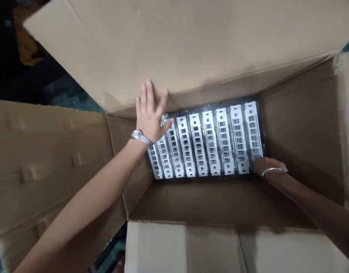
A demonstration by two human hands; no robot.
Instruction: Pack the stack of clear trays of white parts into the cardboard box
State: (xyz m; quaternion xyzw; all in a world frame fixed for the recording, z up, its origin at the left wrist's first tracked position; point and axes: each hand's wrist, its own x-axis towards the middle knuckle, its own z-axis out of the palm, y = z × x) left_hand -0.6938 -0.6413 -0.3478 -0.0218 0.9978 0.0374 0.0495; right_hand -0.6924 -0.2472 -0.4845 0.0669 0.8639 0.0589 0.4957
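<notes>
Head view is looking down into an open cardboard carton [208,201], with its flaps folded outward. At far left, a yellow item [26,38] is showing in the dark background beyond the left flap [49,170]. Moving right, the left hand [150,119] is reaching in from the lower left, with a metal wristwatch [140,137] circling its wrist. Its grip is released: the fingers [144,100] are spread and pointing toward the raised far flap [177,45], while the palm is lying over the upper left end of a black tray [208,104]. The tray is sitting at the bottom of the carton, carrying a row of white perforated strips [211,142] lined up side by side. Further right, the right hand [265,166], wearing a thin metal bangle [272,170], is resting its fingers at the tray's near right corner. Whether that grip is clenched on the tray, I cannot tell. Beyond it, the carton's right wall [302,132] is rising in shadow.
</notes>
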